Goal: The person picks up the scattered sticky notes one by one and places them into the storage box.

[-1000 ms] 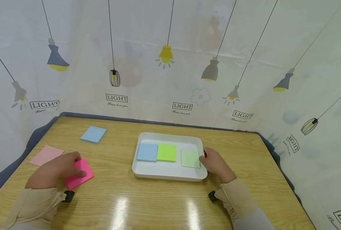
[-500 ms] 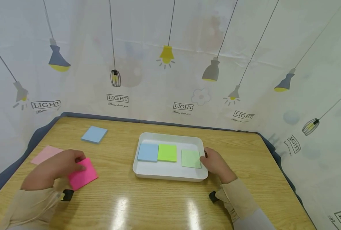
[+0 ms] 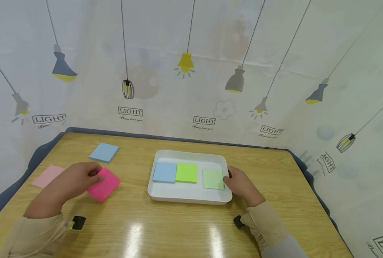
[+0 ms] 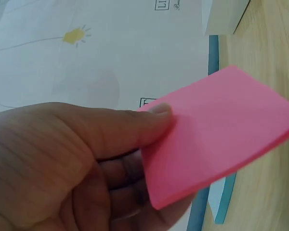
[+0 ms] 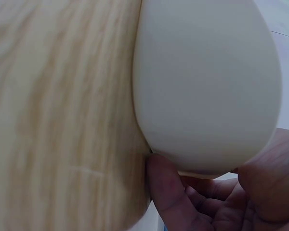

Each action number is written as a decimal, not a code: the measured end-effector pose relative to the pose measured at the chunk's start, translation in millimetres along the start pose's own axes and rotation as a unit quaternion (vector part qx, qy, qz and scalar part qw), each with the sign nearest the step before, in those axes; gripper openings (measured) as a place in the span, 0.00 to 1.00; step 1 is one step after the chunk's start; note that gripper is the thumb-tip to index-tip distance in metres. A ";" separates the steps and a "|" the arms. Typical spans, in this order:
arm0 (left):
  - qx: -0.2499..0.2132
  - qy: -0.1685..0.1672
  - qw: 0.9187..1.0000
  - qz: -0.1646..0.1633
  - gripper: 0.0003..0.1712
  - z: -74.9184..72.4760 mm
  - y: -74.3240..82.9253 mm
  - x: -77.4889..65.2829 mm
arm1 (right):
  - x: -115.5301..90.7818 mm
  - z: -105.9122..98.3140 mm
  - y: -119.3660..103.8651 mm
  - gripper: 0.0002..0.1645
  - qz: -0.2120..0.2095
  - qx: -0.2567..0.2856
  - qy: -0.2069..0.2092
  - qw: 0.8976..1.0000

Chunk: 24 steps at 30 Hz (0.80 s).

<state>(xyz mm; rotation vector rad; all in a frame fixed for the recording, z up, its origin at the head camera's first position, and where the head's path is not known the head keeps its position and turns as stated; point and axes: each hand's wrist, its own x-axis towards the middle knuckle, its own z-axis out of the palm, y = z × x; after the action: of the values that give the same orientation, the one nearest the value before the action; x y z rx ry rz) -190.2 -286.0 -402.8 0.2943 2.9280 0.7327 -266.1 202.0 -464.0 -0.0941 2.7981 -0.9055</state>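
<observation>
My left hand [image 3: 76, 181] pinches a bright pink sticky note pad [image 3: 105, 184] by its edge, thumb on top. In the left wrist view the pad [image 4: 216, 134] is tilted and held above the wooden table. My right hand [image 3: 243, 184] grips the right end of a white tray [image 3: 185, 195], with the thumb over the rim. The right wrist view shows a finger [image 5: 166, 185] low against the tray's outer wall [image 5: 207, 91]. Inside the tray lie a blue pad [image 3: 164, 172], a yellow-green pad [image 3: 186, 172] and a pale green pad [image 3: 213, 178].
On the table [image 3: 165, 229] a blue pad [image 3: 104, 152] lies at the back left. A light pink pad [image 3: 47, 176] sits left of it, partly behind my left arm. A printed curtain [image 3: 165, 89] stands along the table's back and sides.
My left hand has lifted the bright pink pad off the table and carried it rightward and away from me. The right hand and tray stay where they were.
</observation>
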 end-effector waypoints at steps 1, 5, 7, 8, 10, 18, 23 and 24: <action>-0.002 0.007 1.000 0.002 0.09 0.4 2.1 0.2 | 0.0 0.5 0.3 0.18 0.000 0.000 0.000 1.000; -0.024 0.024 0.999 0.007 0.09 3.2 8.5 3.9 | -0.2 1.2 0.1 0.19 0.004 0.000 0.001 1.000; -0.042 0.026 0.999 0.005 0.11 4.9 11.7 6.3 | -0.5 1.1 -0.7 0.19 0.006 0.000 0.000 1.000; -0.053 0.027 0.998 0.002 0.12 5.7 13.6 7.2 | -0.6 1.1 -0.8 0.20 0.007 0.001 -0.001 1.000; -0.076 0.033 0.997 -0.004 0.14 7.7 17.8 9.0 | -0.7 1.0 -0.8 0.20 0.005 0.000 -0.002 1.000; -0.194 0.039 0.980 -0.034 0.20 19.7 40.8 18.9 | -0.4 0.3 0.0 0.19 -0.002 -0.006 0.002 1.000; -0.272 0.029 0.961 -0.030 0.20 33.1 56.3 33.4 | 0.5 0.7 0.6 0.19 -0.001 -0.004 0.003 1.000; -0.287 0.027 0.957 -0.031 0.20 36.1 59.7 37.2 | 0.8 0.9 0.9 0.19 -0.002 -0.004 0.002 1.000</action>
<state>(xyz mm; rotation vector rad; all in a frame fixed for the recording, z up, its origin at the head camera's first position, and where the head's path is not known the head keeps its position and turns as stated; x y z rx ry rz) -211.4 -210.0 -408.2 0.1244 2.5959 1.5376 -266.7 202.1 -465.3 -0.0988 2.8064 -0.8969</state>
